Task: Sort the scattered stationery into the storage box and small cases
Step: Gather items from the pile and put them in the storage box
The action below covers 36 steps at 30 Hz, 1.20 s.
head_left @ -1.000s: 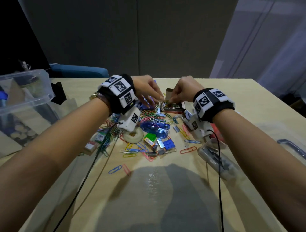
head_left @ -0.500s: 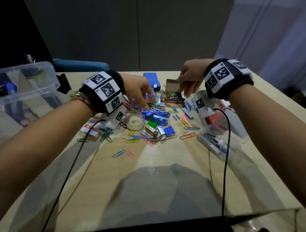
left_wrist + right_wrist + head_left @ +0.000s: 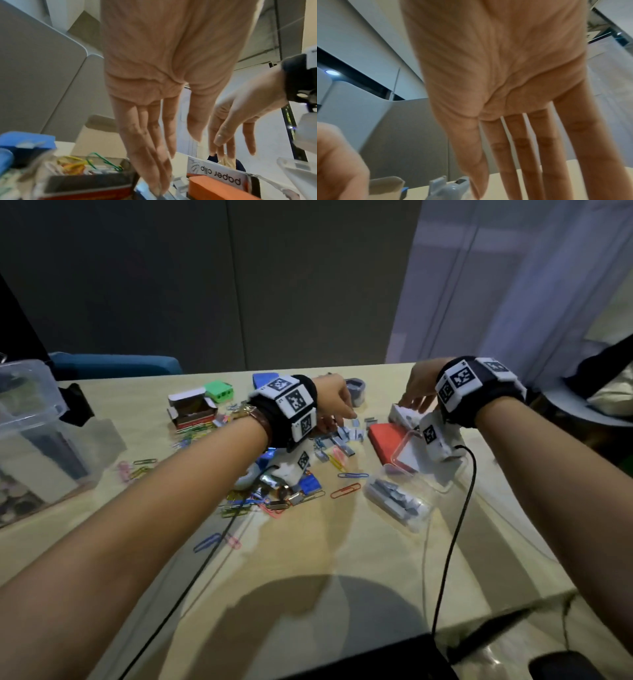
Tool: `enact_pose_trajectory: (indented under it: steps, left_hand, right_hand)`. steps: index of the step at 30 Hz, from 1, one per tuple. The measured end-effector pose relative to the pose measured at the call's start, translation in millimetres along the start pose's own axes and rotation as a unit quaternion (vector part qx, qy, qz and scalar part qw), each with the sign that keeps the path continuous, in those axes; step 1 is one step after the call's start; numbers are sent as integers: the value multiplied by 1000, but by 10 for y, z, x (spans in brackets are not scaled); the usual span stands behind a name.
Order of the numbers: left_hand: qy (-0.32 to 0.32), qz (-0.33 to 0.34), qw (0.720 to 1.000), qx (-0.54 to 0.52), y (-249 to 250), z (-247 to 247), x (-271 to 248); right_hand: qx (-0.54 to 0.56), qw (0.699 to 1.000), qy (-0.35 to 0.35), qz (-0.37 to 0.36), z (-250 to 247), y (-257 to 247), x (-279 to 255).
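Observation:
Coloured paper clips (image 3: pixel 345 490) and grey staple strips (image 3: pixel 346 436) lie scattered mid-table. My left hand (image 3: pixel 340 419) reaches over the staple strips with straight fingers; in the left wrist view its fingertips (image 3: pixel 158 189) touch a metal strip beside an orange case (image 3: pixel 214 189). My right hand (image 3: pixel 414 404) hovers with spread, straight fingers over a white box marked "paper clip" (image 3: pixel 221 174), holding nothing. An open carton of clips (image 3: pixel 191 412) stands to the left. A clear case of staples (image 3: pixel 397 501) lies near the right forearm. The clear storage box (image 3: pixel 27 405) sits far left.
A green block (image 3: pixel 219 392), a blue item (image 3: pixel 263 378) and a grey item (image 3: pixel 356 390) stand at the back of the table. A tape roll (image 3: pixel 246 479) is partly hidden under my left wrist. Wrist cables (image 3: pixel 452 525) trail across the bare front of the table.
Both hands left the open clip carton and moved right, to the staple strips and the white paper clip box. The head view swung right and the fingers straightened.

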<state>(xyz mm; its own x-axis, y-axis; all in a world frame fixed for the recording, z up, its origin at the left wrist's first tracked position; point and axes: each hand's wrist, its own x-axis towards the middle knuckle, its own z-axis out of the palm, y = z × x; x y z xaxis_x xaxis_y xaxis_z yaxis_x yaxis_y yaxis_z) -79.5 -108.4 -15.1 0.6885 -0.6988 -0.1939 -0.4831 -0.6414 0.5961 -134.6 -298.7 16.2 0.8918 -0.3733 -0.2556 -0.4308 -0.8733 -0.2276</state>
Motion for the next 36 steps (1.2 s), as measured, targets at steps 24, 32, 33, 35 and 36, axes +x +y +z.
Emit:
enact_pose_trajectory:
  steps: [24, 32, 33, 35, 36]
  left_hand:
    - [-107, -220, 908, -340, 303, 263, 342]
    - [-75, -164, 954, -238, 340, 220, 310]
    - [-51, -140, 963, -227, 317, 141, 299]
    - [0, -97, 976, -197, 256, -82, 247]
    - [17, -84, 980, -181, 226, -210, 205]
  right_hand:
    - [-44, 994, -80, 59, 93, 389, 146]
    - [2, 994, -86, 62, -1, 402, 132]
    - [-7, 995, -75, 59, -11, 390, 130]
    - [-16, 998, -34, 57, -35, 323, 99]
    - [-8, 999, -7, 51, -53, 259, 68]
